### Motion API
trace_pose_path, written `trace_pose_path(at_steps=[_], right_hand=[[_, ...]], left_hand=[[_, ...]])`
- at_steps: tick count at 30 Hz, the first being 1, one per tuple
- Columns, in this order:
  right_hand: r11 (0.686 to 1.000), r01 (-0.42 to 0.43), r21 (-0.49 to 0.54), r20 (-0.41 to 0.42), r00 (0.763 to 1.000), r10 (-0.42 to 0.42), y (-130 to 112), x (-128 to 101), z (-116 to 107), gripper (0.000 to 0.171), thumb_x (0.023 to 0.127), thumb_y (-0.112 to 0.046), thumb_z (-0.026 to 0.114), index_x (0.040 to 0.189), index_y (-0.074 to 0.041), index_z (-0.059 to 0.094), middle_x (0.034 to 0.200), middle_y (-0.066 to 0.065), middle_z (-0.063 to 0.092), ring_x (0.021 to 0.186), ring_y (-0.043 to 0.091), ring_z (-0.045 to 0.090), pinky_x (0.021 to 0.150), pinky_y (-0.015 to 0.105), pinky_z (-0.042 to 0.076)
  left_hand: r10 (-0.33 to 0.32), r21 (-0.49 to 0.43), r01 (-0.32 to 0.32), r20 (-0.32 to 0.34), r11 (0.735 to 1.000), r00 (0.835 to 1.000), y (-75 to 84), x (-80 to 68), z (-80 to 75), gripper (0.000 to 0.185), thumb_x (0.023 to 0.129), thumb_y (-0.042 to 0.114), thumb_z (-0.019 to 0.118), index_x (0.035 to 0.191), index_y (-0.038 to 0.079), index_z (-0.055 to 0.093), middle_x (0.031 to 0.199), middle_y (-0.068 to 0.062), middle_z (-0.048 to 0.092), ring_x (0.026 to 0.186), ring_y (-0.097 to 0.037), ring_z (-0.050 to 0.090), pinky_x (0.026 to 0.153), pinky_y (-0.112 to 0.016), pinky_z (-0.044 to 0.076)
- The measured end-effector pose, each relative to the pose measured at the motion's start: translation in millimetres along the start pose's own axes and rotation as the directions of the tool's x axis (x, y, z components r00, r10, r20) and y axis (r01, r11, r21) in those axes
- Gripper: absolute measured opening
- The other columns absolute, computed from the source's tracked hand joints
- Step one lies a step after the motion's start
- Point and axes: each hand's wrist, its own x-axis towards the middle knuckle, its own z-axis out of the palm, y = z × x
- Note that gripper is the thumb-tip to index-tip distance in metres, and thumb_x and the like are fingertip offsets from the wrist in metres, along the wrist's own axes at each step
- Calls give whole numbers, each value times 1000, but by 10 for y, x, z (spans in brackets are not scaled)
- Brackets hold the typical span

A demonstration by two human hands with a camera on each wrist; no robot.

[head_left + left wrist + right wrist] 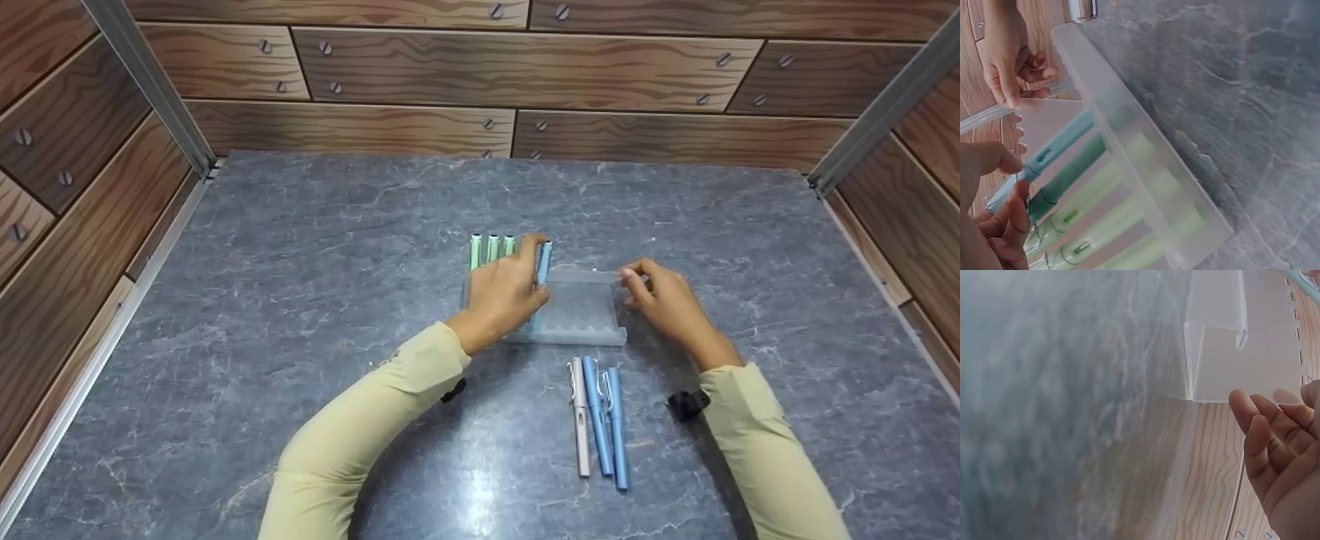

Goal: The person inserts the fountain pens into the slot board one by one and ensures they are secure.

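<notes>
Where the grey marbled tabletop (300, 300) comes closest to the person, two pale yellow-green sleeves (360, 435) reach in from the near edge, and between them three loose pens (598, 424) lie side by side, a whitish one on the left and two blue ones to its right, well apart from both hands and just in front of a frosted clear plastic pen tray (581, 311). Farther in, the left hand (506, 289) rests over the left part of that tray, its thumb and fingers pinching a light blue pen (541, 274) which lies lengthwise in the tray with its far end past the tray's far rim. The left wrist view shows this same pen (1055, 152) held between thumb and fingertips (1016, 208), with a darker teal pen just beside it and pale green pens in the slots beyond. At the tray's right far corner the right hand (664, 300) has its fingers loosely curled, fingertips touching the thin clear edge there; whether they truly pinch it cannot be told, and the right wrist view shows the fingers (1264, 433) relaxed and half open near the tray's notched edge. Three green pens (491, 249) stand out past the tray's far left side. Beyond everything, wood-grain panel walls (525, 75) close off the tabletop.
</notes>
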Motion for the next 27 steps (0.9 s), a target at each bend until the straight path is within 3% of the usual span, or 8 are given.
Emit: trace_pose_path(at_steps=[9, 17, 27], right_hand=[[1000, 7, -3, -1, 1000, -7, 1, -7, -1, 27, 101, -19, 48, 106, 4, 62, 96, 23, 69, 71, 31, 68, 60, 16, 47], [1000, 10, -16, 1, 1000, -10, 4, -7, -1, 28, 102, -20, 47, 106, 4, 61, 96, 23, 69, 72, 32, 69, 61, 17, 48], [1000, -10, -16, 3, 1000, 10, -4, -8, -11, 30, 102, -23, 47, 106, 2, 62, 96, 22, 69, 74, 32, 69, 62, 18, 48]], left_hand=[[-39, 35, 38, 27, 999, 999, -2, 11, -29, 64, 80, 19, 65, 139, 18, 42, 60, 1, 59, 45, -13, 43, 37, -27, 27], [-12, 49, 9, 58, 999, 998, 10, -56, -50, 67, 86, 32, 67, 145, 20, 37, 66, 1, 65, 44, -12, 43, 37, -26, 27], [54, -82, -43, 131, 996, 990, 43, -188, -67, 67, 85, 41, 70, 142, 20, 41, 76, 7, 67, 55, -9, 53, 43, -22, 35]])
